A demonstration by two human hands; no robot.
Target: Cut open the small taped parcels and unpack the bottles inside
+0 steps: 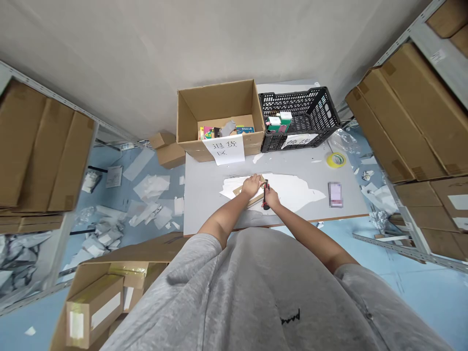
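My left hand [251, 185] lies flat with fingers pressed on a small brown cardboard package [252, 195] on the grey table [208, 195]. My right hand [271, 197] is closed round a red and black box cutter [265, 191], its tip at the package's right edge. The package rests on white torn wrapping paper [292, 190].
An open cardboard box [219, 105] with a paper label and a black plastic crate [303, 114] stand at the table's far edge. A yellow tape roll [336, 159] and a phone [335, 194] lie to the right. Paper scraps litter the blue floor; boxes fill shelves on both sides.
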